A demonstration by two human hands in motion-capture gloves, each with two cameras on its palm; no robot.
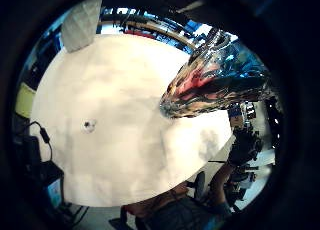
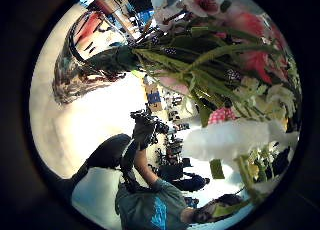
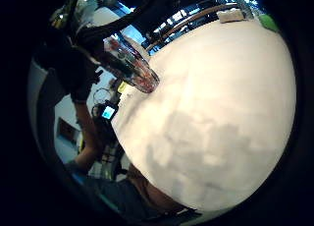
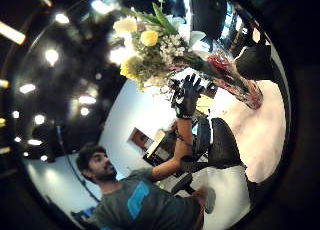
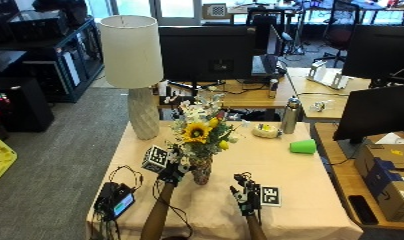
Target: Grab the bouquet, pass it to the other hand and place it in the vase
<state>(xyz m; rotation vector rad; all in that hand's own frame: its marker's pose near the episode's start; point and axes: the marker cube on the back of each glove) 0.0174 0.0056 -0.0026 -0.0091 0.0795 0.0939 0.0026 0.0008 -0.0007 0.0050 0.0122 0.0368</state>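
The bouquet (image 5: 198,131), with a sunflower, white blooms and green stems, stands upright in the patterned glass vase (image 5: 202,172) in the middle of the beige-clothed table (image 5: 302,175). My left hand (image 5: 172,169) is just left of the vase's mouth, by the stems. In the right thumb side palm view its fingers (image 4: 186,97) are spread straight and hold nothing. The bouquet (image 2: 225,65) and vase (image 2: 85,55) fill the left thumb side palm view. My right hand (image 5: 245,196) hovers over the cloth to the right of the vase, fingers spread, apart from it.
A white lamp (image 5: 130,65) stands at the table's back left. A metal bottle (image 5: 290,115), a small pale object (image 5: 265,131) and a green cup (image 5: 302,146) are at the back right. A black device with cables (image 5: 115,197) lies at the front left corner.
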